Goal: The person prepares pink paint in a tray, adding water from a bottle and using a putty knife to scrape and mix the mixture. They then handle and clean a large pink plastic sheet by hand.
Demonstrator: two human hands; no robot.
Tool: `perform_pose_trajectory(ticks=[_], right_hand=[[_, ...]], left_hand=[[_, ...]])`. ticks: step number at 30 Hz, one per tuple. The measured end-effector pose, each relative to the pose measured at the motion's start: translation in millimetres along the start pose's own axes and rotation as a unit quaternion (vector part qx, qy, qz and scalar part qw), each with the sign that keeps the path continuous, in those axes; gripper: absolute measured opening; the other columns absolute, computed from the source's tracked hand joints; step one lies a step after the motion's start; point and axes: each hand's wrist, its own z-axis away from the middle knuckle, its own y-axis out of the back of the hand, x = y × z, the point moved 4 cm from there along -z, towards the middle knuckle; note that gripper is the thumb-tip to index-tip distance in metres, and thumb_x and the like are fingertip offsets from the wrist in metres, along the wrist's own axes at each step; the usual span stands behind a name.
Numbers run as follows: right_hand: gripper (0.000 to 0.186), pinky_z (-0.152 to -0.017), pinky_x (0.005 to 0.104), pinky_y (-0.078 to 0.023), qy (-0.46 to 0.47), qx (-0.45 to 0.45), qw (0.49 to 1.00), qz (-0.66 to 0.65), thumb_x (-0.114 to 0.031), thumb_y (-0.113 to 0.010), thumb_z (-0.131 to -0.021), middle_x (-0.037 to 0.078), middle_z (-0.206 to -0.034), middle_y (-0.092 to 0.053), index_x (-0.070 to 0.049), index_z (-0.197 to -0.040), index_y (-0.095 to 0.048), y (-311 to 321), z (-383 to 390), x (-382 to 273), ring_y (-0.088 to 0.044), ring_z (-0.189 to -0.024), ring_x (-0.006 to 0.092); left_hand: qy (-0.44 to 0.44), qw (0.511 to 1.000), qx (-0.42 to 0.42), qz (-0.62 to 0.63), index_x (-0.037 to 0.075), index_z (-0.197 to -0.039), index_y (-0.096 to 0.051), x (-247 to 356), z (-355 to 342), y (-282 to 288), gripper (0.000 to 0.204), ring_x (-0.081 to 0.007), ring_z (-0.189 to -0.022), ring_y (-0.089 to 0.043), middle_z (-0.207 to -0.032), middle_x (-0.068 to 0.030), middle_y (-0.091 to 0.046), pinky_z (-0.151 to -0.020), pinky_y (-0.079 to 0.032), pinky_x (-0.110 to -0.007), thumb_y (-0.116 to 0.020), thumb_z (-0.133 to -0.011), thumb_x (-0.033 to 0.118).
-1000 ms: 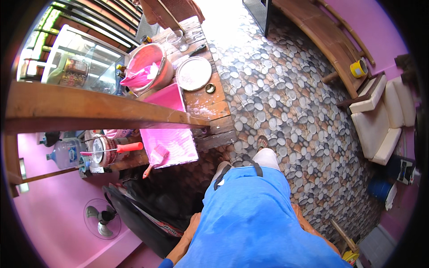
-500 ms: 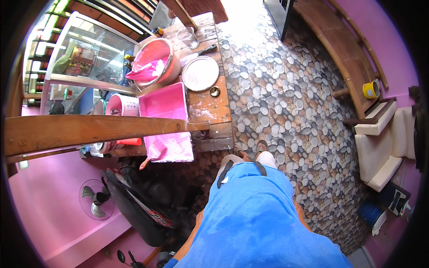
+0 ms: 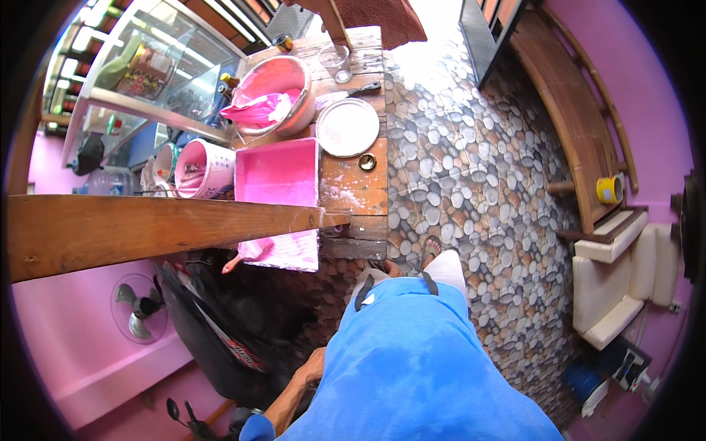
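My left hand [image 3: 316, 364] hangs low at my left side, against the edge of my bright blue cloth shirt [image 3: 412, 345]. It is partly hidden, so I cannot tell how far its fingers are open or whether they have hold of anything. My right hand is out of view, and I cannot tell its state. Just left of my left hand stands a black motorcycle [image 3: 213, 331] with red and white markings.

Farther off to the left, the rectangular pink-coated paint tray [image 3: 278, 173] sits on the worn wooden-plank bench [image 3: 368, 195]. A long brown wooden beam [image 3: 169, 224] passes in front of its middle. On the tray's near end lies a paintbrush with pink-loaded bristles and a reddish handle [image 3: 250, 253], the handle sticking out past the left edge.

Beyond the tray stands a large round pink bucket [image 3: 300, 110] with a bright pink sheet of plastic [image 3: 254, 112] inside. To its right lies a round white lid smeared with pink [image 3: 347, 128], with a small round dark-rimmed tin [image 3: 367, 162] just nearer and a black-handled scraper [image 3: 363, 90] just beyond. A clear glass jar [image 3: 334, 62] stands farther back.
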Motion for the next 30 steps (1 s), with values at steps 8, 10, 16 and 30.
perform_pose_trajectory(ticks=[8, 10, 16, 30], right_hand=[[0.039, -0.061, 0.0440, -0.045, 0.028, -0.054, 0.998, 0.026, -0.034, -0.065, -0.072, 0.026, -0.075, -0.062, 0.003, -0.085, -0.063, 49.6, -5.9, 3.0, -0.060, -0.067, 0.0383], [0.039, -0.061, 0.0439, -0.045, 0.041, -0.073, 0.996, 0.027, -0.034, -0.065, -0.072, 0.026, -0.075, -0.062, 0.003, -0.085, -0.063, 61.1, -8.3, 1.3, -0.060, -0.067, 0.0382], [0.039, -0.061, 0.0438, -0.045, 0.099, -0.255, 0.961, 0.042, -0.034, -0.065, -0.072, 0.025, -0.075, -0.062, 0.003, -0.084, -0.063, 92.1, -43.3, -10.3, -0.060, -0.067, 0.0379], [0.048, -0.087, 0.0458, -0.046, 0.419, 0.232, 0.821, 0.310, -0.012, -0.049, -0.084, 0.026, -0.123, -0.050, 0.002, -0.129, -0.044, 265.5, -515.9, -235.2, -0.053, -0.108, 0.0372]], left_hand=[[0.019, 0.982, -0.098, 0.160, 0.007, -0.106, -0.065, 65.4, 48.9, -21.5, 0.028, -0.0160, -0.086, -0.061, -0.091, -0.0126, -0.067, -0.073, -0.049, -0.036, -0.057, -0.086, 0.024], [0.010, 0.985, -0.098, 0.138, 0.007, -0.106, -0.065, 71.5, 43.0, -20.0, 0.028, -0.0143, -0.085, -0.061, -0.091, -0.0119, -0.067, -0.072, -0.049, -0.035, -0.057, -0.086, 0.024], [-0.049, 0.991, -0.097, 0.083, -0.003, -0.102, -0.063, 61.7, 27.9, -20.5, 0.034, -0.0110, -0.081, -0.056, -0.087, -0.0108, -0.067, -0.070, -0.048, -0.032, -0.059, -0.086, 0.027], [0.080, 0.969, -0.055, 0.227, 0.002, -0.098, -0.067, 61.7, -57.8, -63.5, 0.018, -0.0125, -0.079, -0.061, -0.086, -0.0049, -0.067, -0.071, -0.049, -0.026, -0.065, -0.082, 0.012]])
